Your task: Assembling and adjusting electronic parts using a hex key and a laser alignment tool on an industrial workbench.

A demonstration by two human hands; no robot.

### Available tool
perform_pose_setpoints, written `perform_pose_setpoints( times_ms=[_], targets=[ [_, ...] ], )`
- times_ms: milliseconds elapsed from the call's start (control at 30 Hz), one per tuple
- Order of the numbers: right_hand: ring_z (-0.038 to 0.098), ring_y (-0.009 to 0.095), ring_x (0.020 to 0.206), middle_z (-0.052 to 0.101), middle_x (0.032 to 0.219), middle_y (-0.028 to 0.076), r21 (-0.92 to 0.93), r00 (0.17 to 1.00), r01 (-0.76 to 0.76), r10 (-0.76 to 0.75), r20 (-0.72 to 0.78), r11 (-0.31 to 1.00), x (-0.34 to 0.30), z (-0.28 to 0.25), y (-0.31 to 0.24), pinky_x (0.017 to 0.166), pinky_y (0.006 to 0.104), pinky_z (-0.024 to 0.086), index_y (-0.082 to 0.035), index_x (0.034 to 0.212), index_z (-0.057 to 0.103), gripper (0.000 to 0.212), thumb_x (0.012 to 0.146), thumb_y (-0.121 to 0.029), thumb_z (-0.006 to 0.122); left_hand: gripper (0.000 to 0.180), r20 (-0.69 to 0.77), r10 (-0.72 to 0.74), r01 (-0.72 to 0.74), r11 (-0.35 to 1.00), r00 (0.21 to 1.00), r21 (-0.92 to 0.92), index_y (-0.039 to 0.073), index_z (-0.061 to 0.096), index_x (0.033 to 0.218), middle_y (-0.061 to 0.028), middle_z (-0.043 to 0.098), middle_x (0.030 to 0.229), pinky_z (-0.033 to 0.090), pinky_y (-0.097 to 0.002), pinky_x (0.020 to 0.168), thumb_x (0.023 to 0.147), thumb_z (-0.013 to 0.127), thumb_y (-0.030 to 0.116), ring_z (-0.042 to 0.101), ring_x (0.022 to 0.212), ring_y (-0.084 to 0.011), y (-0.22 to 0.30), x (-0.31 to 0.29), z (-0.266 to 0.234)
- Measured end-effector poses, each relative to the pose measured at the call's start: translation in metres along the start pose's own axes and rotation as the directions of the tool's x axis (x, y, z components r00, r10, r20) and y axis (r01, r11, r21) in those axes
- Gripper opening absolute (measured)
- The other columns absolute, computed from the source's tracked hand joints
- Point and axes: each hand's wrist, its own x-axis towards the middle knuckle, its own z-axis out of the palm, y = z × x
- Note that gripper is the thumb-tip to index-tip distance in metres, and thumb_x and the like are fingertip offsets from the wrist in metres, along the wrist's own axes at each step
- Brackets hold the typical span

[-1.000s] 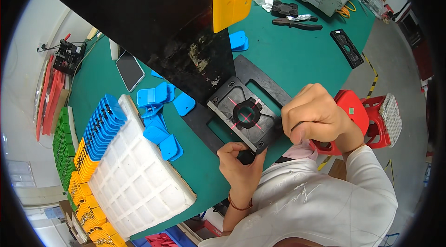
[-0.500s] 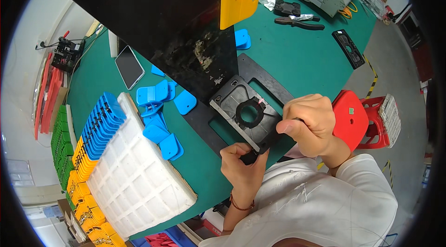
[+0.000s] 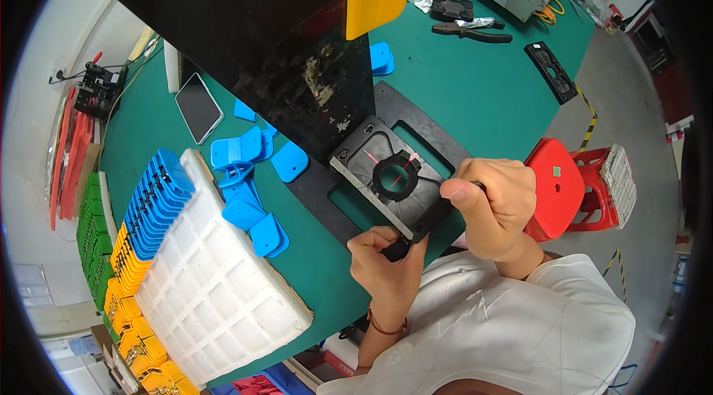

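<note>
A grey metal bracket (image 3: 362, 159) with a black ring (image 3: 395, 177) around its round opening sits in front of me on a black base frame (image 3: 420, 116). Thin red light lines fall across the bracket and the opening. At the bracket's near edge, my left hand (image 3: 386, 265) is closed on a black knob (image 3: 397, 249), mostly covered by the fingers. My right hand (image 3: 496, 202) makes a fist just right of the bracket, thumb pointing left. A dark handle end shows beside that thumb; the rest is hidden in the fist.
A large black upright plate (image 3: 267, 46) rises behind the bracket. Blue plastic pieces (image 3: 245, 209) lie left of it, beside a phone (image 3: 199, 109) and a white foam tray (image 3: 223, 283). Pliers (image 3: 471, 32) lie at the back. A red stool (image 3: 553, 187) stands right.
Red light lines now show on the bracket, where only a faint pinkish spot showed before. The view has shifted slightly. Both hands keep their holds.
</note>
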Motion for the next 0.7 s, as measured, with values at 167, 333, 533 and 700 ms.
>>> perform_pose_setpoints(
  times_ms=[167, 333, 533, 700],
  targets=[
    [0.034, 0.016, 0.035, 0.036, 0.045, 0.004, 0.004, 0.999, -0.037, 0.037, -0.011, 0.999, -0.0004, 0.0015, -0.0042, 0.035, 0.0278, 0.025, -0.003, 0.057, 0.053, 0.029, 0.079, -0.011, 0.070, 0.055, -0.013, 0.005, -0.005, 1.000, 1.000, -0.002, 0.006, 0.035, 0.083, -0.0056, 0.056, 0.068, 0.044, -0.0247, 0.049, 0.060, 0.085, 0.007, 0.053, 0.054, -0.0147, -0.0003, -0.0011, -0.0018],
    [0.033, 0.016, 0.034, 0.035, 0.044, 0.004, -0.008, 0.999, -0.036, 0.036, -0.016, 0.999, -0.0014, 0.0040, -0.0036, 0.035, 0.0276, 0.024, -0.003, 0.056, 0.052, 0.031, 0.079, -0.012, 0.071, 0.056, -0.008, 0.001, -0.001, 1.000, 1.000, 0.014, 0.006, 0.035, 0.083, -0.0054, 0.056, 0.069, 0.045, -0.0248, 0.050, 0.060, 0.085, 0.007, 0.054, 0.054, -0.0144, -0.0011, -0.0020, -0.0037],
    [0.036, 0.014, 0.038, 0.036, 0.051, 0.003, -0.111, 0.998, 0.022, -0.030, -0.063, 0.994, -0.0004, 0.0058, -0.0055, 0.035, 0.0273, 0.024, -0.007, 0.078, 0.071, 0.007, 0.072, -0.010, 0.068, 0.056, 0.022, -0.013, 0.012, 0.999, 1.000, 0.050, 0.006, 0.036, 0.084, -0.0058, 0.056, 0.069, 0.045, -0.0251, 0.051, 0.059, 0.086, 0.010, 0.054, 0.055, -0.0140, 0.0022, 0.0026, -0.0025],
    [0.029, 0.016, 0.038, 0.034, 0.047, 0.004, -0.090, 0.997, 0.022, -0.029, -0.075, 0.996, 0.0017, 0.0040, -0.0052, 0.038, 0.0267, 0.023, -0.002, 0.057, 0.048, 0.035, 0.080, -0.019, 0.069, 0.053, 0.062, -0.071, 0.069, 0.997, 0.996, 0.035, 0.006, 0.035, 0.089, -0.0049, 0.050, 0.073, 0.043, -0.0226, 0.061, 0.060, 0.079, -0.003, 0.048, 0.064, -0.0114, 0.0072, 0.0025, -0.0019]
  ],
)
